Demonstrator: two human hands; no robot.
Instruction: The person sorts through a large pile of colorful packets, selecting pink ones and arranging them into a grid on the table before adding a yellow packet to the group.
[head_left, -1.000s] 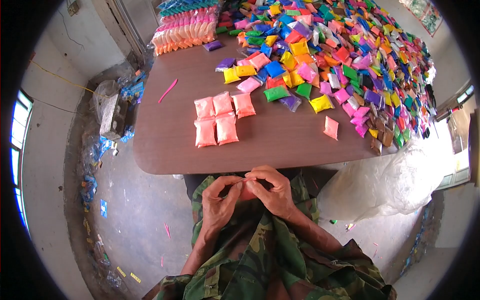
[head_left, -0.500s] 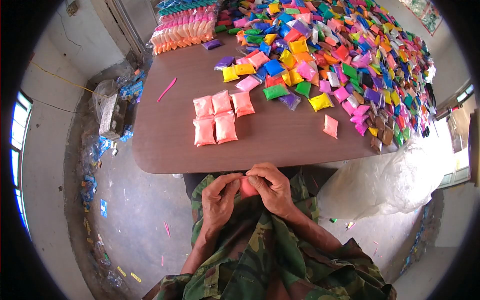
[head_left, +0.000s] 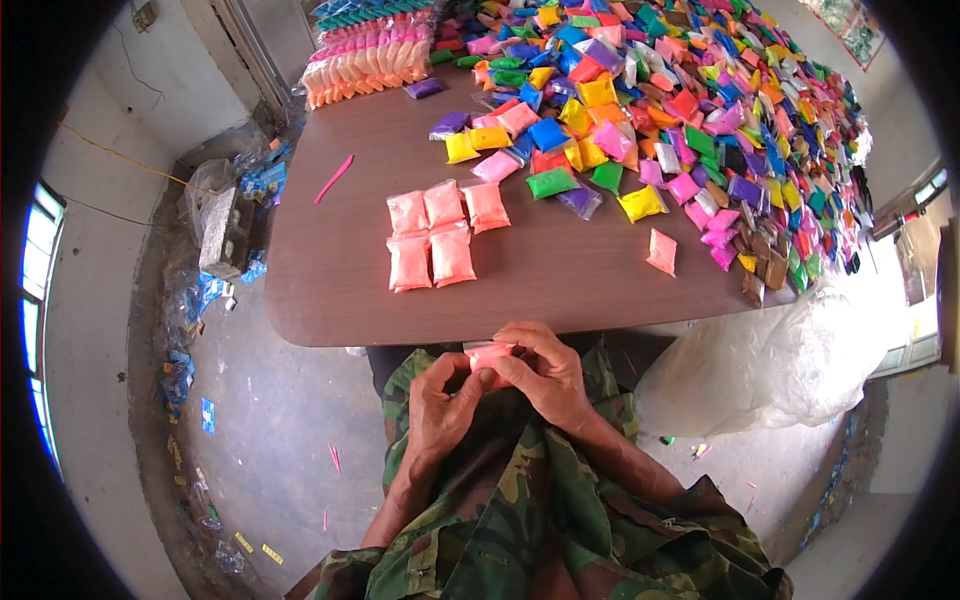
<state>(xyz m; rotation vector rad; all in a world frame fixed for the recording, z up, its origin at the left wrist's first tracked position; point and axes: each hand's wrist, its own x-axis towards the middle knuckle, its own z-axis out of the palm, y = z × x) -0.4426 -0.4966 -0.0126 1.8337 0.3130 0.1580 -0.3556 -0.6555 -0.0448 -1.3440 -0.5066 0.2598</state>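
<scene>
Both my hands hold one small salmon-pink packet [head_left: 489, 355] just below the near edge of the brown table [head_left: 330, 280], over my lap. My left hand [head_left: 440, 400] pinches its left side with thumb and fingers. My right hand [head_left: 545, 372] grips its right side and top. On the table in front of me lies a tidy group of several matching pink packets [head_left: 438, 235]. One more pink packet [head_left: 661, 252] lies alone to the right.
A big heap of many-coloured packets [head_left: 680, 100] covers the table's far right. Stacked rows of bagged packets [head_left: 370, 55] sit at the far left, and a pink stick [head_left: 335, 178] lies nearby. A clear plastic bag [head_left: 790, 360] hangs at the right; litter [head_left: 230, 230] lines the floor left.
The packet between my fingers has come up toward the table edge and shows more; my hands shifted slightly upward with it.
</scene>
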